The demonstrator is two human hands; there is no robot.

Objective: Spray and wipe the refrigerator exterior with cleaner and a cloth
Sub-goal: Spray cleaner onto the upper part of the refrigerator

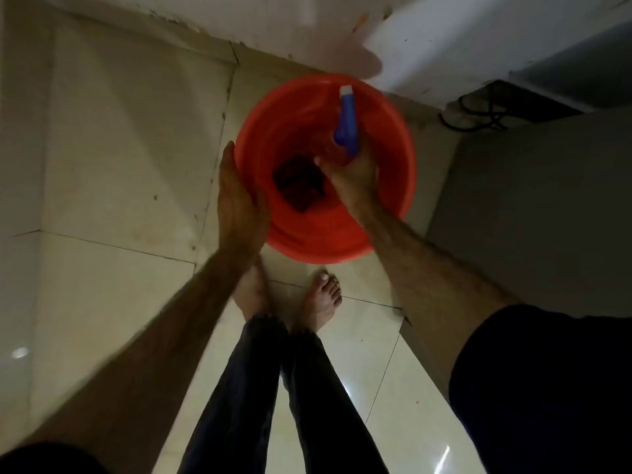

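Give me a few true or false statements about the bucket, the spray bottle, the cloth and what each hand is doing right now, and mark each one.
1. The right hand grips the spray bottle over the red bucket. True.
2. The left hand holds the cloth. False: it lies flat against the outside of the bucket's rim, fingers straight.
3. A dark cloth lies at the bottom of the bucket. True.
4. The bucket stands on a table. False: it is over the tiled floor, in front of the person's bare feet.
5. The bottle's spray head is green. False: it is blue with a white nozzle tip.
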